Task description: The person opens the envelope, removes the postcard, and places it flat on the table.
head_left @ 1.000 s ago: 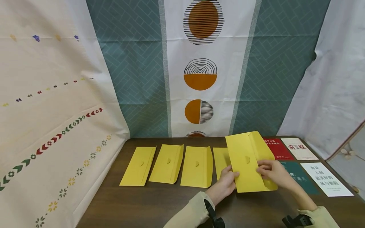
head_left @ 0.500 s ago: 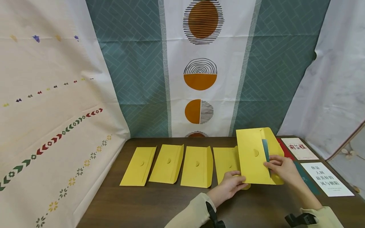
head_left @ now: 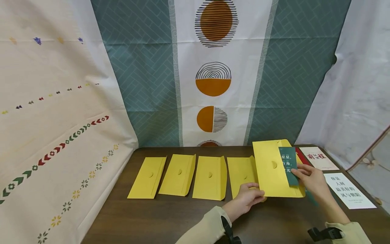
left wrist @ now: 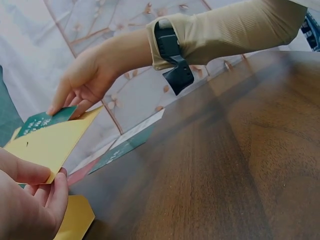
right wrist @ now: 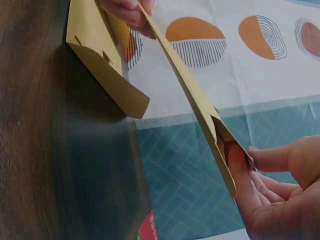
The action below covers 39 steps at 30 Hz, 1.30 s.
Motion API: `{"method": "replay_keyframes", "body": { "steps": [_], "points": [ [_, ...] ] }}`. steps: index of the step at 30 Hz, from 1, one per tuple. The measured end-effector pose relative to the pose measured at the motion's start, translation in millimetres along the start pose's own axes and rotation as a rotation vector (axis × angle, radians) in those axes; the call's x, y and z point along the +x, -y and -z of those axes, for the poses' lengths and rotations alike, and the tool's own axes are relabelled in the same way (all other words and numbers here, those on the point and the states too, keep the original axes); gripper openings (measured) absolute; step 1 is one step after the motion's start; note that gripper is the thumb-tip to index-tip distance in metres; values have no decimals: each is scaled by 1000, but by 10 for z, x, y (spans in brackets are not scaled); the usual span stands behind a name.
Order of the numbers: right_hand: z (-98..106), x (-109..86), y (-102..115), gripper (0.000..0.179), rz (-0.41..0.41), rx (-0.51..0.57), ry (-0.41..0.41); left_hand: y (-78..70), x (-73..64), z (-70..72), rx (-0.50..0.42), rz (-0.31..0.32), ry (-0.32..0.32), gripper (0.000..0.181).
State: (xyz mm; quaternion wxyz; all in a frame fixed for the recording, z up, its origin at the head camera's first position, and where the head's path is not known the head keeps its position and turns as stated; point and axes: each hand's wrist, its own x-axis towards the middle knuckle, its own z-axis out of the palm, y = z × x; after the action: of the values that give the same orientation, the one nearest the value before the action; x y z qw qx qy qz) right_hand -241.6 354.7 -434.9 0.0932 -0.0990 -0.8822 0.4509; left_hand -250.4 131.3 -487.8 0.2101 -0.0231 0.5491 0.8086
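Note:
My left hand (head_left: 246, 198) pinches a yellow paper envelope (head_left: 268, 181) by its lower left corner, thumb in front. The envelope is held up with its open flap side to the right. A dark green card (head_left: 288, 161) with white characters sticks out of that opening, its left part hidden inside. My right hand (head_left: 313, 178) pinches the card's right edge, thumb on the printed face. In the left wrist view, the green card (left wrist: 47, 120) shows beyond the envelope (left wrist: 55, 142), under the right hand's thumb.
Several yellow envelopes (head_left: 176, 174) lie in a row on the dark wooden table (head_left: 137, 220). At the right lie a red card (head_left: 303, 157), partly covered, a white card with red characters (head_left: 319, 158) and a white card with green characters (head_left: 348, 190). Patterned cloths hang behind.
The held envelope has moved right, uncovering more of the envelope behind it. My right hand has drawn the green card partway out of the opening; a second ago it was not visible there.

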Motion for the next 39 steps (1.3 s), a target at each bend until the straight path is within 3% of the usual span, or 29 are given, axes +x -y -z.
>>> {"method": "replay_keyframes", "body": {
  "steps": [3, 6, 13, 16, 22, 30, 34, 39],
  "points": [
    [19, 12, -30, 58, 8, -1, -40, 0, -1, -4, 10, -13, 0, 29],
    [44, 21, -48, 58, 7, 11, -31, -11, -1, -10, 12, -27, 0, 28],
    [104, 3, -70, 74, -12, 83, 166, -10, 9, -23, 7, -45, 1, 29],
    [120, -9, -73, 77, -1, 111, 185, -9, 10, -41, -12, -44, -13, 31],
    [145, -39, -76, 63, -24, 119, 20, 4, 2, -87, -23, -51, -12, 33],
    [231, -33, -43, 46, -29, 249, -198, 28, 19, -108, -23, -76, -12, 33],
    [298, -19, -43, 25, -45, 389, -304, 40, 17, -122, -24, -79, -11, 32],
    [377, -10, -34, 23, -72, 597, -364, 35, 34, -123, -33, -85, -12, 33]
  ]
}}
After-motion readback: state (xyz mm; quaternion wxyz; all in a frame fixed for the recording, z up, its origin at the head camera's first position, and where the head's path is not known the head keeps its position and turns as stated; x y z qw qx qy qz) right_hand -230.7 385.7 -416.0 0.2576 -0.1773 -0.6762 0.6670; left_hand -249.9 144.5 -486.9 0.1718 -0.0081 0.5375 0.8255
